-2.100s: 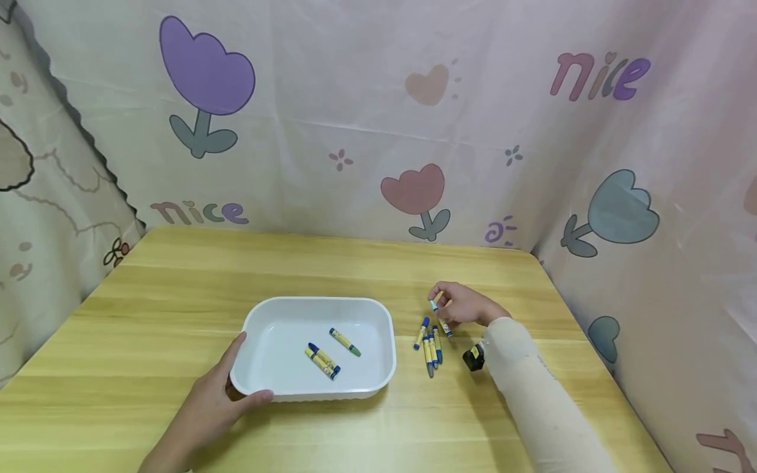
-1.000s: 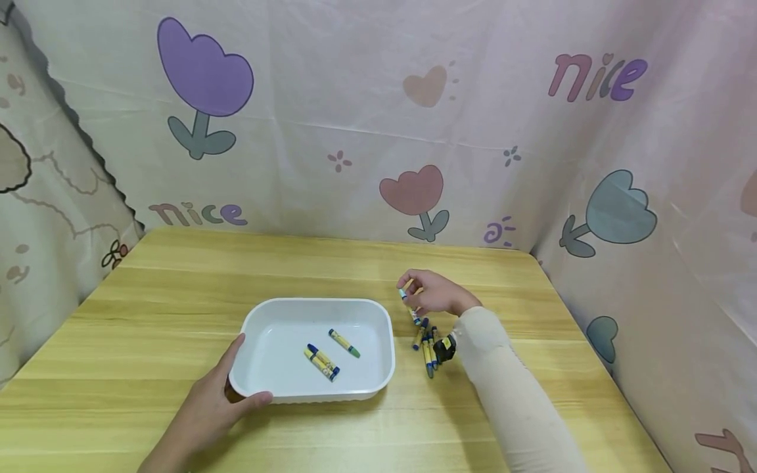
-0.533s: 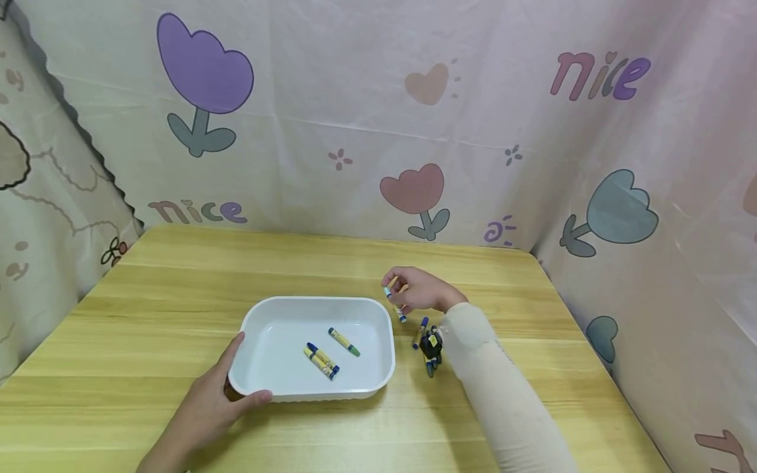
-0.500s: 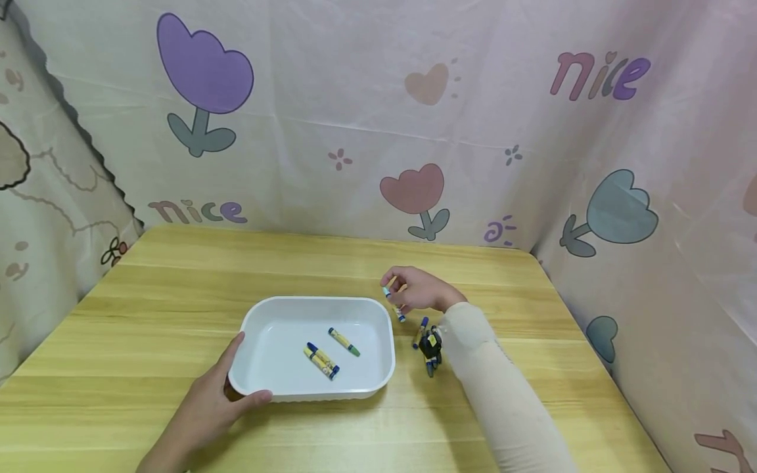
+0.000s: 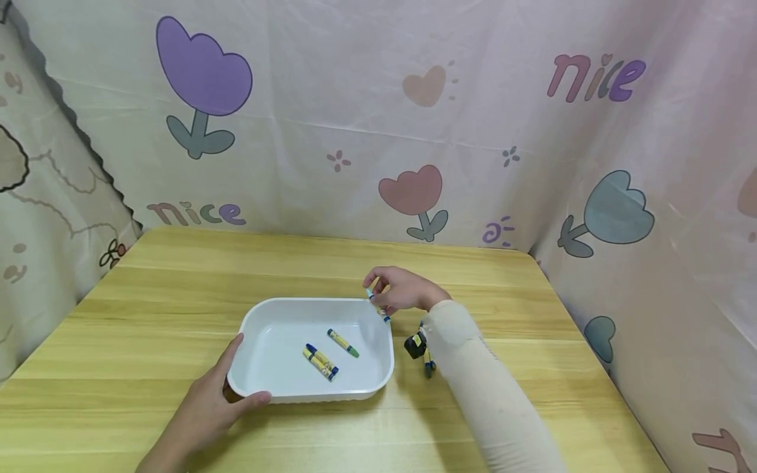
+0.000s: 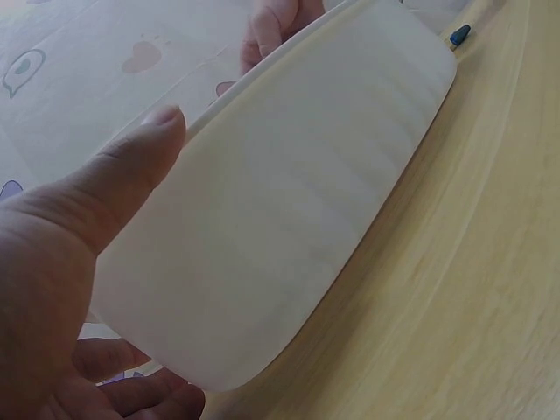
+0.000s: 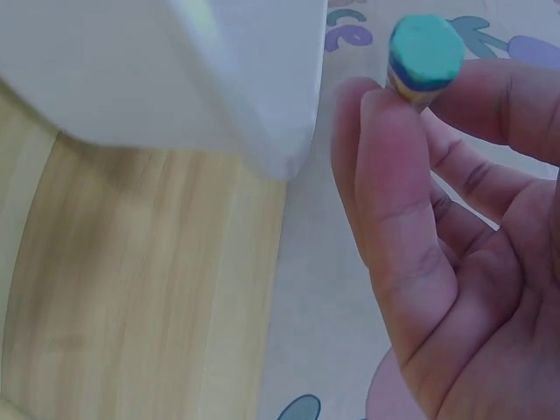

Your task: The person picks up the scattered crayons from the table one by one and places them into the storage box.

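My left hand [image 5: 207, 401] grips the near left corner of a white plastic tray [image 5: 266, 351], its thumb along the near side and its fingers round the left side. Close up, the left wrist view shows the thumb on the tray's outer wall [image 6: 262, 201]. My right hand [image 5: 405, 289] pinches a crayon [image 5: 384, 315] with a turquoise end between thumb and fingertips, over the tray's far right corner. That turquoise end [image 7: 427, 51] faces the right wrist camera. Inside the tray lie a green crayon [image 5: 343, 342] and two others side by side, one yellow [image 5: 319, 364] and one blue.
More crayons [image 5: 428, 370] lie on the wooden table [image 5: 177, 282] right of the tray, mostly hidden behind the right sleeve [image 5: 491, 387] and the small black wrist camera [image 5: 416, 345]. A printed curtain [image 5: 307, 85] hangs behind the table and along both sides.
My right hand has carried the turquoise crayon leftward from the loose crayons to the tray's far right corner. The left hand and the tray have stayed in place.
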Available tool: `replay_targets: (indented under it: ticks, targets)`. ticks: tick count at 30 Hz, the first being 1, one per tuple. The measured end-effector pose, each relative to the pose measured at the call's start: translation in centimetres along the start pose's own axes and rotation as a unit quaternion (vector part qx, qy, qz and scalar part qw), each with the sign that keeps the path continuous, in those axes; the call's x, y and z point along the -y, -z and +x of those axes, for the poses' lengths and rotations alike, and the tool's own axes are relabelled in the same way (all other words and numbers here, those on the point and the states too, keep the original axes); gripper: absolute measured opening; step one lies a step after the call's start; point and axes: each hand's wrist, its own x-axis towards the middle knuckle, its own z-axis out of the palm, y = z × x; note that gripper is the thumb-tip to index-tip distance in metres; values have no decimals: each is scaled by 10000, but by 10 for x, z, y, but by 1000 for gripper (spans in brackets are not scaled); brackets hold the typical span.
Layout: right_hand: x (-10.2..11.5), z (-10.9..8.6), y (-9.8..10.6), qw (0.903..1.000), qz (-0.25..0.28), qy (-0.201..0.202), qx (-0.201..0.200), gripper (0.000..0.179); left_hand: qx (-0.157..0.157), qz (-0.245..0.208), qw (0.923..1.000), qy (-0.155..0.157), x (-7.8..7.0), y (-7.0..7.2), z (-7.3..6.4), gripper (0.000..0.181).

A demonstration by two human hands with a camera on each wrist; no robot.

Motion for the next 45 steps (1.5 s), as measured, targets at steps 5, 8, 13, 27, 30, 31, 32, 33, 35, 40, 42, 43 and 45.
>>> replay_targets:
  ticks: [5, 8, 13, 27, 30, 31, 32, 33, 35, 40, 42, 43, 45]
  targets:
    - [5, 4, -3, 9998, -172, -43, 105, 27, -9, -56, 10000, -26, 0, 0, 0, 107]
    - [7, 7, -3, 9995, -250, -85, 176, 27, -12, -77, 10000, -33, 1, 0, 0, 108]
    - [6, 8, -5, 9990, -327, -156, 255, 26, 3, -37, 10000, -33, 0, 0, 1, 108]
    - [8, 8, -7, 9983, -375, -202, 393, 32, -37, -41, 10000, -64, 1, 0, 1, 107]
    - [12, 11, -9, 9980, -384, -214, 464, 31, -32, -44, 10000, -64, 2, 0, 1, 107]
    - [14, 12, -10, 9978, -381, -222, 490, 31, -19, -41, 10000, -51, 2, 0, 1, 107]
    - [15, 13, -11, 9977, -382, -224, 515, 31, -13, -31, 10000, -37, 2, 0, 1, 107]
    - [17, 14, -12, 9975, -390, -228, 536, 31, -1, -31, 10000, -25, 1, 0, 1, 107]
    - [20, 16, -14, 9972, -403, -233, 578, 32, 20, -33, 10000, -6, 1, 0, 1, 107]
    - [24, 21, -20, 9969, -381, -263, 640, 32, 25, -64, 10000, -19, 0, 0, 1, 108]
    - [24, 22, -24, 9966, -394, -294, 663, 32, 24, -70, 10000, -31, -1, 0, 1, 108]
    - [24, 23, -26, 9963, -421, -310, 681, 32, 27, -74, 10000, -32, -1, 0, 1, 108]
    - [24, 25, -30, 9957, -454, -344, 725, 32, 31, -77, 10000, -30, -1, 1, 0, 108]
